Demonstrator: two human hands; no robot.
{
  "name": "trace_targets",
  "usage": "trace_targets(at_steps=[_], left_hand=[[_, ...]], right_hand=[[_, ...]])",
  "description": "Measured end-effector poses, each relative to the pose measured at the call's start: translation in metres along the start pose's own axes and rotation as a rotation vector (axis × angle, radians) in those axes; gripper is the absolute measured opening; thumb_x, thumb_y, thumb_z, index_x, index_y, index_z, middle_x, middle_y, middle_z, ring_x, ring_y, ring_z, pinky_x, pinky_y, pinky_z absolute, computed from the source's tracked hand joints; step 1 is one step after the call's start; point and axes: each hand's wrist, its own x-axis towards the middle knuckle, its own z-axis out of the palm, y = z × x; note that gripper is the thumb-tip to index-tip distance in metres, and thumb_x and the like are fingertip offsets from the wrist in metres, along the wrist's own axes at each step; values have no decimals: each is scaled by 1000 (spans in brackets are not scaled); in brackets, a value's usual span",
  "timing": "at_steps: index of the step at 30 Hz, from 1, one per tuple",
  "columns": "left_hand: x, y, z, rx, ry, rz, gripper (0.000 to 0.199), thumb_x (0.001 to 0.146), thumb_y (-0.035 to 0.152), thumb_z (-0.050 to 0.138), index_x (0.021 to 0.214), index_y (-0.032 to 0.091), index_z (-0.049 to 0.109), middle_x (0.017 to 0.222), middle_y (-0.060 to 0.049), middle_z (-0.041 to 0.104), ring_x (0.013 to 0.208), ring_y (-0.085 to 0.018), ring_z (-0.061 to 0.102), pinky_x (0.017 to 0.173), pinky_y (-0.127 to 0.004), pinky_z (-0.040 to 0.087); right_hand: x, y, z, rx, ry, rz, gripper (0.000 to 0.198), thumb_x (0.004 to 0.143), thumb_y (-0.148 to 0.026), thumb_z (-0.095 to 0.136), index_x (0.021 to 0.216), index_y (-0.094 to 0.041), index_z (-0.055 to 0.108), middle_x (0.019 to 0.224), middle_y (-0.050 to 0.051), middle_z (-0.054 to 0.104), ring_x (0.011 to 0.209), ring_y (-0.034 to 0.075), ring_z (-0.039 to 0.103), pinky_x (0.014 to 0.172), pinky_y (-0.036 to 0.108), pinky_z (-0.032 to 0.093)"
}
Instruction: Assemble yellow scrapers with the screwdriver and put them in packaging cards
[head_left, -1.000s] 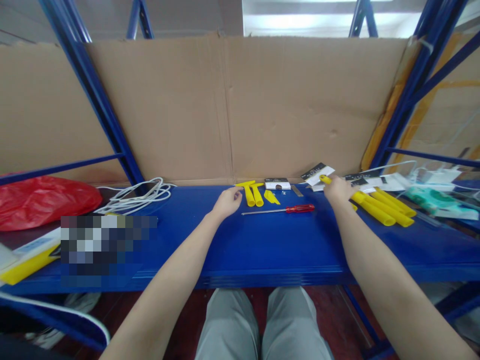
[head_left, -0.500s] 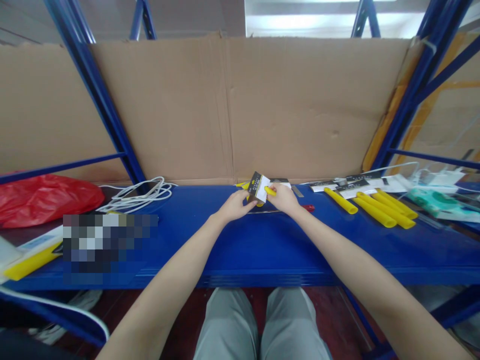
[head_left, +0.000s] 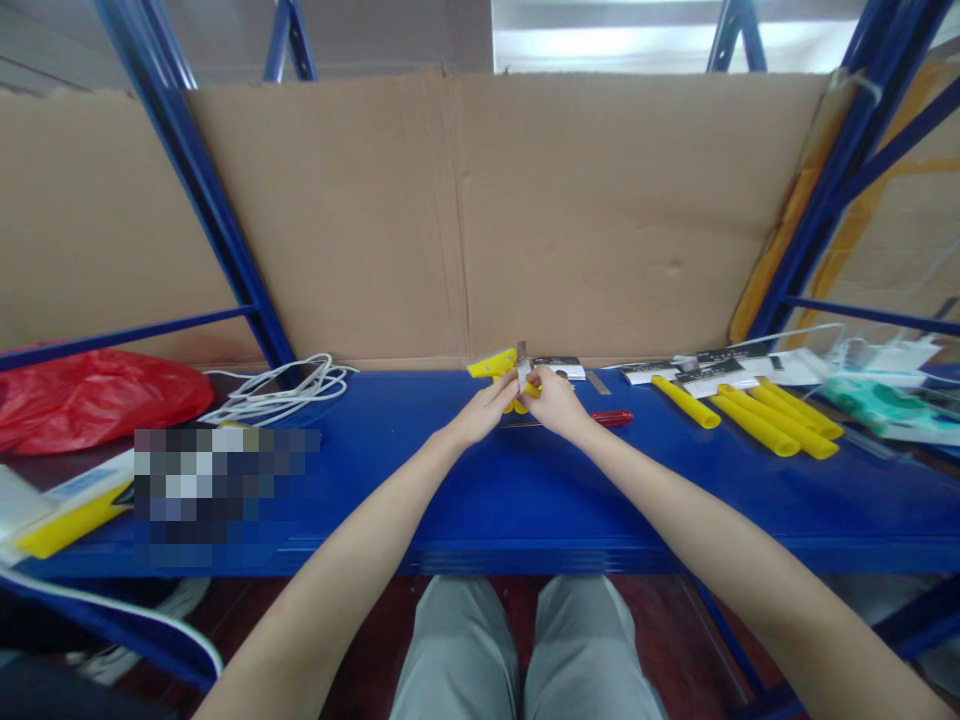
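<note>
Both hands meet over the far middle of the blue shelf. A folded printed card point(head_left: 523, 370) stands between them, now seen nearly edge-on. Closed on its left side is my left hand point(head_left: 484, 408). My right hand point(head_left: 559, 402) pinches at the card's right side, with a small yellow piece point(head_left: 533, 388) at its fingertips; the fingers hide most of this piece. Just behind the left fingers lies a yellow flat-bladed tool point(head_left: 491, 365) of unclear kind. A red-handled tool point(head_left: 611, 418) lies beside my right wrist, and more printed cards point(head_left: 561, 367) lie behind that hand.
Several yellow tubes point(head_left: 757, 425) lie on the right of the blue shelf point(head_left: 480, 500), near printed cards point(head_left: 716, 380) and a green-and-white packet point(head_left: 862, 400). A small metal strip point(head_left: 598, 383), white cable point(head_left: 289, 390) and red bag point(head_left: 97, 400) lie around. Cardboard point(head_left: 465, 220) closes the back.
The card has turned from showing its printed face to nearly edge-on. The left fingers have straightened along it, and the yellow tool behind shows more.
</note>
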Motion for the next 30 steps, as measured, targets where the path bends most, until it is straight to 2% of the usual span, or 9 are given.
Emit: trace_targets(at_steps=[2, 5, 7, 10, 14, 17, 21, 25, 30], left_hand=[[2, 1, 0, -133, 69, 0, 50, 83, 52, 47, 117, 19, 61, 128, -7, 58, 125, -26, 45, 107, -38, 27], [4, 5, -3, -312, 204, -18, 46, 77, 53, 56, 101, 16, 69, 115, -8, 66, 117, -27, 52, 104, -38, 32], [6, 8, -6, -424, 270, -47, 44, 74, 52, 59, 94, 14, 70, 107, -9, 69, 112, -28, 55, 100, -37, 35], [6, 12, -7, -552, 300, -103, 41, 73, 49, 62, 90, 14, 70, 99, -7, 71, 107, -28, 58, 96, -37, 39], [5, 18, -6, -662, 307, -207, 36, 74, 45, 62, 90, 14, 70, 91, -6, 73, 101, -28, 62, 89, -36, 44], [5, 22, -5, -702, 336, -282, 31, 75, 40, 61, 91, 15, 70, 89, -6, 73, 98, -27, 63, 86, -35, 46], [6, 22, -7, -689, 361, -272, 22, 71, 27, 62, 88, 16, 69, 91, -4, 73, 95, -24, 64, 85, -32, 46], [9, 16, -9, -704, 414, -301, 23, 68, 28, 62, 87, 16, 67, 86, -5, 73, 87, -24, 67, 78, -34, 50], [11, -3, -25, -735, 537, -371, 26, 66, 25, 60, 90, 16, 66, 82, -5, 72, 80, -24, 68, 70, -33, 51]], right_hand=[[0, -1, 0, 144, -21, -10, 16, 71, -19, 64, 85, -16, 56, 90, 10, 66, 84, 21, 63, 77, 35, 48], [1, -3, -2, 457, -126, 36, 14, 73, -20, 63, 85, -17, 56, 89, 7, 66, 78, 16, 63, 73, 32, 50], [3, -3, -4, 639, -170, 116, 11, 76, -23, 60, 85, -17, 57, 85, 5, 66, 72, 14, 62, 68, 29, 50], [6, -2, -6, 814, -112, 277, 9, 77, -23, 61, 84, -19, 57, 81, 2, 66, 66, 12, 61, 63, 26, 50], [10, 1, -8, 899, -24, 432, 6, 76, -18, 62, 81, -19, 58, 75, 0, 65, 61, 10, 59, 59, 23, 49], [9, 0, -10, 960, -107, 457, 3, 77, -19, 61, 80, -18, 60, 70, 1, 65, 57, 12, 59, 55, 24, 49], [7, -2, -12, 1036, -188, 487, 5, 78, -21, 61, 75, -17, 60, 66, 3, 65, 55, 13, 59, 53, 26, 49], [9, -1, -15, 1140, -143, 463, 11, 80, -18, 57, 70, -18, 55, 66, 1, 63, 56, 10, 58, 56, 23, 47], [7, -3, -22, 1167, -275, 395, 9, 81, -21, 56, 72, -18, 55, 66, 1, 63, 56, 10, 57, 58, 25, 45]])
